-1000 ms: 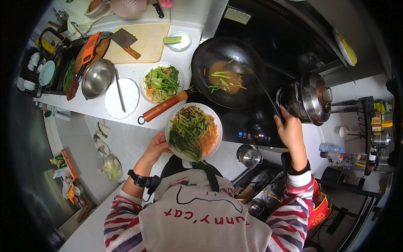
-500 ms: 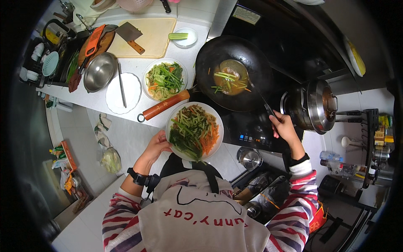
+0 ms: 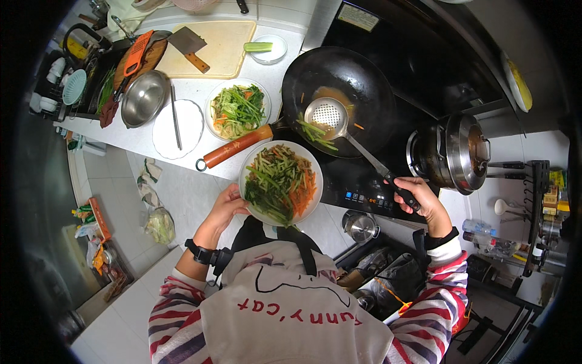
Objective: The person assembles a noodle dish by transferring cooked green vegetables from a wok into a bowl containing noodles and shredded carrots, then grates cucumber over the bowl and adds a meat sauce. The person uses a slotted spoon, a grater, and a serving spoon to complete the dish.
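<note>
The right hand [image 3: 424,203] is closed tight around the black handle of a skimmer [image 3: 339,124]. The skimmer's round scoop with little holes sits inside the black wok [image 3: 364,79], next to a few green and orange bits of food. The wok stands on the dark stove [image 3: 370,182], and its orange handle points left and near.

The left hand [image 3: 227,206] holds the near left rim of a white plate [image 3: 280,183], fingers curled under it. The plate is full of green and orange vegetable strips. It is held up just near the wok.

Far left of the plate, on the worktop [image 3: 136,142], is a bowl of greens [image 3: 237,109]. Left of that is an empty white plate with chopsticks [image 3: 175,116] on it, then a steel bowl [image 3: 143,97]. A cleaver [image 3: 189,45] lies on the cutting board [image 3: 227,51] at the far side. A steel pot [image 3: 454,155] sits right of the wok.
</note>
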The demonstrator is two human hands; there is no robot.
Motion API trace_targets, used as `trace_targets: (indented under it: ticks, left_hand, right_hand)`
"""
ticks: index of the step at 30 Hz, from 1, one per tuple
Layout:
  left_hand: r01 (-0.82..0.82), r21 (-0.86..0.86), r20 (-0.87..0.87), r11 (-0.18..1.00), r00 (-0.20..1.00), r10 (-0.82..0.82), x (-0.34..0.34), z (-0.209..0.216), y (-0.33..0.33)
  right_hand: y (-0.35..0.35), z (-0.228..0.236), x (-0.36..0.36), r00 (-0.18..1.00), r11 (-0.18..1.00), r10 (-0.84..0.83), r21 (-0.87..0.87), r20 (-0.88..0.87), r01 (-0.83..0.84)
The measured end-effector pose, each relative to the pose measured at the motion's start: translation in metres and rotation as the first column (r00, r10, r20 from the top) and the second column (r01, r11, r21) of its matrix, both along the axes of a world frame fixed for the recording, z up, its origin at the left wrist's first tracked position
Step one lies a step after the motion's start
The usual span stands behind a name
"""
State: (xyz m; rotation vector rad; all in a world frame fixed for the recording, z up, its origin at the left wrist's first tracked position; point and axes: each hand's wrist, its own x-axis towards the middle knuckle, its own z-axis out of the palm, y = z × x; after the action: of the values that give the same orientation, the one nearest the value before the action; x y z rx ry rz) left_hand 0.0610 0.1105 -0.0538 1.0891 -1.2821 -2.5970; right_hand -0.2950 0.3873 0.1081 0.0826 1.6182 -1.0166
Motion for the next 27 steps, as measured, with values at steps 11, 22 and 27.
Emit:
trace_targets:
  ticks: [11,22,27]
  left_hand:
    - [-0.011,-0.029,0.023,1.0,1.0,0.012,-0.004,-0.004,0.004]
    - [-0.125,0.0,0.003,0.992,0.992,0.125,-0.008,-0.013,0.008]
    - [-0.16,0.03,-0.029,0.987,0.987,0.161,-0.014,-0.017,0.009]
  right_hand:
    - [0.0,-0.004,0.037,0.915,0.974,0.216,0.013,-0.341,-0.225]
    - [0.022,0.045,0.055,0.914,0.974,0.221,0.022,-0.341,-0.227]
    - [0.034,0.062,0.075,0.909,0.978,0.203,0.039,-0.363,-0.203]
